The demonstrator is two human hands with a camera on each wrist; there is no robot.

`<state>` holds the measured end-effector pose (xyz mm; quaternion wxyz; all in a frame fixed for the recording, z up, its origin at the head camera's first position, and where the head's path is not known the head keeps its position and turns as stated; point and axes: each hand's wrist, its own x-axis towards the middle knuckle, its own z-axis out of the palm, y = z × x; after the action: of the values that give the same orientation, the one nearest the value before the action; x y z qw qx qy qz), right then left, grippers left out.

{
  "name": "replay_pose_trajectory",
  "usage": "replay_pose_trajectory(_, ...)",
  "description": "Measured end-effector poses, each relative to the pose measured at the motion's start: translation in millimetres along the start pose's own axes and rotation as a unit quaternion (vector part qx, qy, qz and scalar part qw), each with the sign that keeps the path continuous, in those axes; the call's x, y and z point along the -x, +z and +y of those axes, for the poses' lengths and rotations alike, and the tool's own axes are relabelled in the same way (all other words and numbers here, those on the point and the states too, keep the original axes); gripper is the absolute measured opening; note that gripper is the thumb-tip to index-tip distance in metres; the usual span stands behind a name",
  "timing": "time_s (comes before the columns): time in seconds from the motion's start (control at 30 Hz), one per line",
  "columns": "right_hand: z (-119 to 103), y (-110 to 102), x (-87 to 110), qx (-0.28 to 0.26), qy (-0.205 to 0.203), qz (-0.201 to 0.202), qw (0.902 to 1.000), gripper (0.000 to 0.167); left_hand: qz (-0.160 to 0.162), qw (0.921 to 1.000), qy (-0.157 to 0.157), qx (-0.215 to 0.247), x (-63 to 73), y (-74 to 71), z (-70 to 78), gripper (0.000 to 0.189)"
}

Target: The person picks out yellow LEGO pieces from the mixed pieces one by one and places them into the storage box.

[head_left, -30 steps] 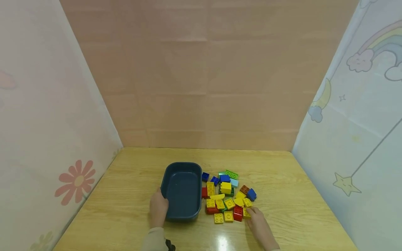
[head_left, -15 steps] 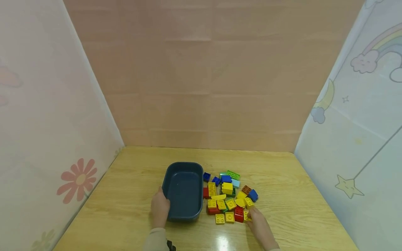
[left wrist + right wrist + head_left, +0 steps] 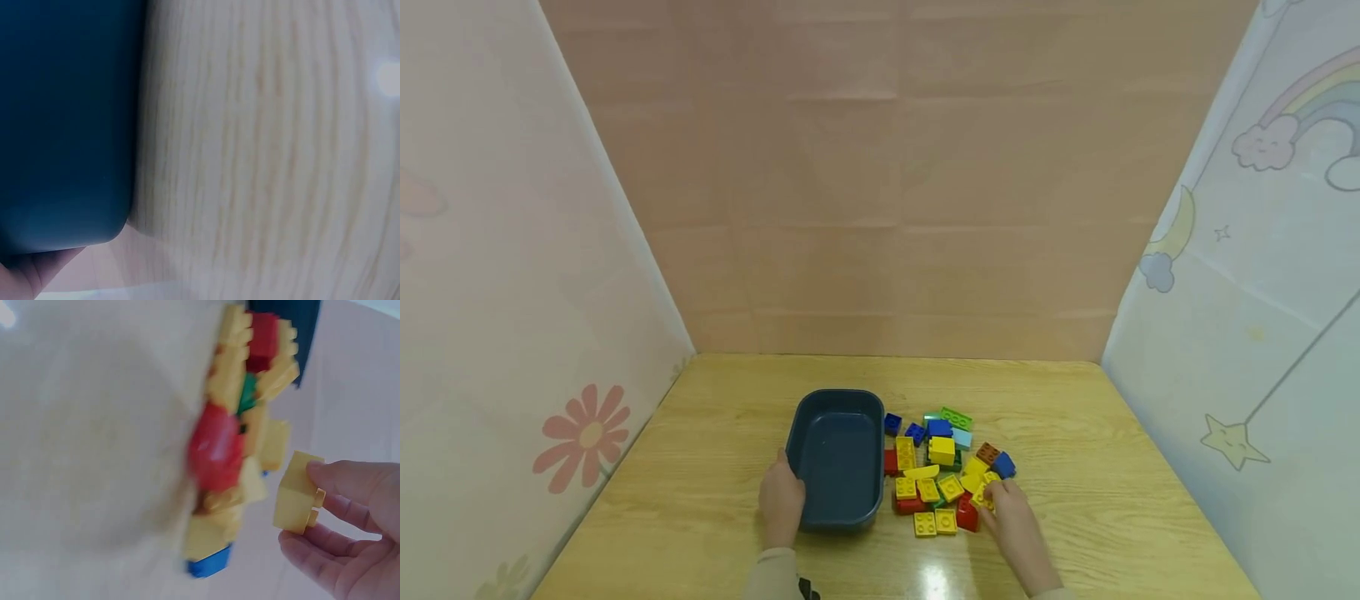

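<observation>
My left hand (image 3: 782, 499) grips the near left side of a dark blue plastic tub (image 3: 841, 525), thumb at its rim. In the left wrist view the tub's outer wall (image 3: 69, 125) fills the left, with part of the hand (image 3: 28, 275) below it. A yellow toy brick (image 3: 297, 494) is pinched between the thumb and fingers of my right hand (image 3: 356, 531), apart from the pile in the right wrist view. In the head view that hand (image 3: 1017, 523) is at the pile's right edge, beside a red brick (image 3: 967, 512).
Several bricks lie right of the tub, including a brown brick (image 3: 988, 452), a blue brick (image 3: 1003, 465), a light green brick (image 3: 957, 417) and yellow ones in front. Pale printed walls (image 3: 1240, 350) flank the wooden table (image 3: 1105, 483).
My right hand has lifted the yellow brick from its place beside the red brick and shifted slightly away from me. My left hand and the tub stay in place.
</observation>
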<state>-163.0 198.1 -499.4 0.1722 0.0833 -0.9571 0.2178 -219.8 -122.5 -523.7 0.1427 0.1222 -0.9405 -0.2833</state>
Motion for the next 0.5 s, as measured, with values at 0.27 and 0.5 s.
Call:
replay_pose_trajectory(0.27,-48,6,-19.3,-0.052,-0.102,0.046,0.9924,0.031,-0.009,0.9999,-0.010,0.004,-0.4,0.7,-0.1,0.053)
replay_pose_trajectory(0.5,-93,35,-23.4,-0.065,-0.229,0.040,0.9704,0.031,-0.013,0.9998,-0.011,0.007,-1.6,1.9,-1.8,0.053)
